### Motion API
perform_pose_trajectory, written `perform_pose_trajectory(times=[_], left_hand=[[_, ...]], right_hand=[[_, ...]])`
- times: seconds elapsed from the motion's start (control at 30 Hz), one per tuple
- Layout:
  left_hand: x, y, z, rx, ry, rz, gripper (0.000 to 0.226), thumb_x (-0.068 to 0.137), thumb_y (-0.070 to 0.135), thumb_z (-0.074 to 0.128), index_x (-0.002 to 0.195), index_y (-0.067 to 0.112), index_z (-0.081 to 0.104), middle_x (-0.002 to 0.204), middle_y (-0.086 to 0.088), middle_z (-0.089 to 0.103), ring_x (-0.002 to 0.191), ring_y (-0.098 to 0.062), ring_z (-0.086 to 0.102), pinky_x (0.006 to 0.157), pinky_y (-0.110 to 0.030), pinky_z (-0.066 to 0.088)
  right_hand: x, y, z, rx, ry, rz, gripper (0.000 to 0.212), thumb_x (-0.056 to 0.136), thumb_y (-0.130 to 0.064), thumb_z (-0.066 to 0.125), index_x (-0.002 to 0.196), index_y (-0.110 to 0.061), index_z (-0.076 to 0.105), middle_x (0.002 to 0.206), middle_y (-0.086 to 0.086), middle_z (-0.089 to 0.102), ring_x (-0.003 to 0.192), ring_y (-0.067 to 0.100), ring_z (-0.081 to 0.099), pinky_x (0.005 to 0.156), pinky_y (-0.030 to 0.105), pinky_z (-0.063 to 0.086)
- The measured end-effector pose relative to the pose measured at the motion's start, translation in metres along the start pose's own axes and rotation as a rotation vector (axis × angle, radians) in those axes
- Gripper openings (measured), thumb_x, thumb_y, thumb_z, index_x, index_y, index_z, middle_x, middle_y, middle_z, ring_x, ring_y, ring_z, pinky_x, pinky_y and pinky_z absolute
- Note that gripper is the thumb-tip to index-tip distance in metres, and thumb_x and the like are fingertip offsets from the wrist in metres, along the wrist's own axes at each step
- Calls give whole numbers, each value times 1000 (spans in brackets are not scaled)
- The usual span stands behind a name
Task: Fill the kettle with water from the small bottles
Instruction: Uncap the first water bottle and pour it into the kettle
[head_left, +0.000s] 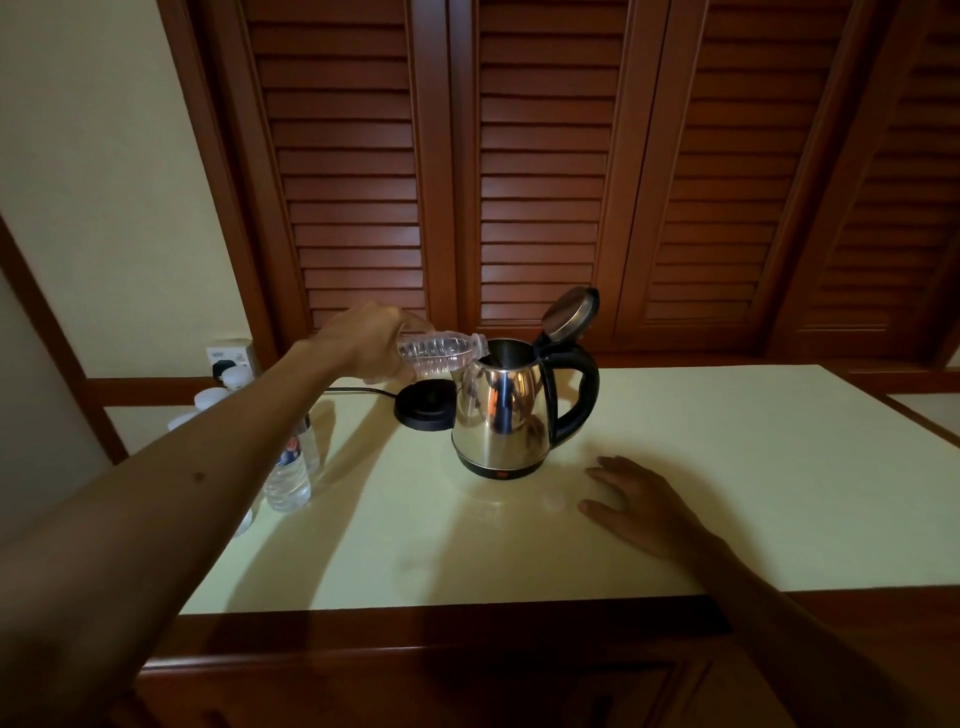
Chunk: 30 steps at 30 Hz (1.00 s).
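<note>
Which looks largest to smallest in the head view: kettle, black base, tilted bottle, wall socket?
1. kettle
2. tilted bottle and black base: look alike; the base is partly hidden
3. wall socket

Shiny silver kettle (501, 410) with black handle (574, 395), black base (423, 410), pale yellow tabletop (675, 493), reddish-brown slatted shutters (540, 171).

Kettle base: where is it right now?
Head view: the base sits on the table left of centre, just behind and left of the kettle, which stands off it. The left hand tips a bottle above.
</note>
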<state>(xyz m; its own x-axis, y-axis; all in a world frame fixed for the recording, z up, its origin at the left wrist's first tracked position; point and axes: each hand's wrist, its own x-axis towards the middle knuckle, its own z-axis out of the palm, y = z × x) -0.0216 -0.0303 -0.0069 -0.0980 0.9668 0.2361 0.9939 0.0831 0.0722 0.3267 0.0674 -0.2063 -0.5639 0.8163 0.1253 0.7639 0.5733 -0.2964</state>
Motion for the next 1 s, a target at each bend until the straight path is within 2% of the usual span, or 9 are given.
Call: perform_pose_trajectory(times=[0.27,0.43,0.53,0.7,0.93,1.0], left_hand=[[2,3,-5,26,-21,19,74,69,31,85,137,33,56,126,3,66,112,-22,58,83,-39,48],[3,4,-6,49,-26,31,71,71,30,83,136,35,56,119,3,68,96,-14,52,75,-35,43],[4,3,-5,63,-21,32,72,71,30,84,137,34,56,124,3,66,108,-20,57,78,-36,45],[7,4,-6,83,-32,35,75,72,30,84,140,33,52,134,3,62,120,-22,55,83,-38,43],[7,7,-11,110,-57,36,74,69,31,84,136,37,54,125,4,66,107,-21,61,85,-41,52],[7,8,-12,117,-54,39,74,71,27,83,138,36,52,126,1,65,110,-23,60,83,-39,50]], right_hand=[[0,-2,0,-17,6,5,68,87,-66,47,144,-30,42,156,-7,30,145,14,22,117,34,19],[-1,-3,-1,-4,6,12,68,87,-67,48,144,-30,42,156,-8,31,145,13,22,117,34,20],[-1,-2,-1,-4,9,2,68,87,-66,48,144,-30,43,156,-7,31,145,13,23,117,34,20],[-2,-2,-2,-4,20,-17,67,88,-65,48,144,-28,43,156,-5,32,145,14,24,116,33,21],[-2,-2,-2,-2,19,-11,67,88,-64,49,144,-28,44,156,-5,32,144,14,24,116,33,21],[-2,-1,-2,-5,22,-12,67,87,-65,49,143,-28,44,155,-5,33,144,14,25,117,34,22]])
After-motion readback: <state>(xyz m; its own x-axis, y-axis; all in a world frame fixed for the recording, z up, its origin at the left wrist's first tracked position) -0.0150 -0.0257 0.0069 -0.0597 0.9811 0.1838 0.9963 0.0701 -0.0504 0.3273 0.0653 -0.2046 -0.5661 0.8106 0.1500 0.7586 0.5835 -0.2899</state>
